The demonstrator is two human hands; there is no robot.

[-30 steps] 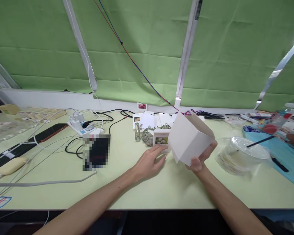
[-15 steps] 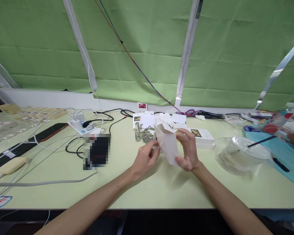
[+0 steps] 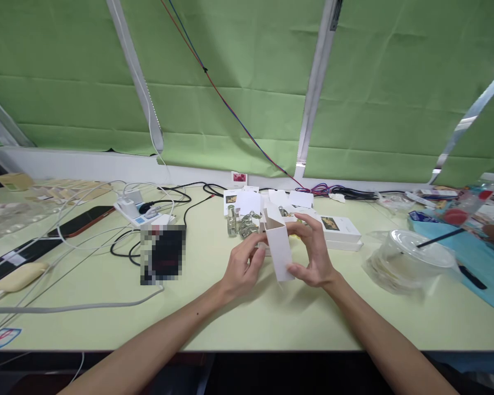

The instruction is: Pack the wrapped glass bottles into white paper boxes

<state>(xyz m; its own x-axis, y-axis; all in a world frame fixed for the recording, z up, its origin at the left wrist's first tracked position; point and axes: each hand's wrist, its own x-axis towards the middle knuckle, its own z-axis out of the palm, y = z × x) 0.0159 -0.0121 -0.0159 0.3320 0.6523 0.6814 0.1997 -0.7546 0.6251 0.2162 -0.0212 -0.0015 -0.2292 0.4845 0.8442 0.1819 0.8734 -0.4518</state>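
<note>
A small white carton [image 3: 278, 248] stands upright between both hands over the middle of the pale green table [image 3: 247, 318], its top flap open. My right hand [image 3: 315, 253] grips the carton's right side, thumb at the bottom corner. My left hand [image 3: 242, 267] pinches its left edge with curled fingers. Just behind the carton lie several small glass bottles [image 3: 242, 225] and white printed cards [image 3: 247, 202]. A flat white box with a picture on its lid [image 3: 341, 229] lies right of my right hand.
A blurred dark object [image 3: 162, 255], a power strip [image 3: 142, 215] and tangled cables [image 3: 86, 230] fill the left. A clear plastic lidded bowl [image 3: 411, 258] and blue sheet [image 3: 477, 263] sit right. A green curtain hangs behind.
The large white box my right hand held a second ago is gone from it. Both hands now hold a narrower carton, which has been turned more upright since half a second ago.
</note>
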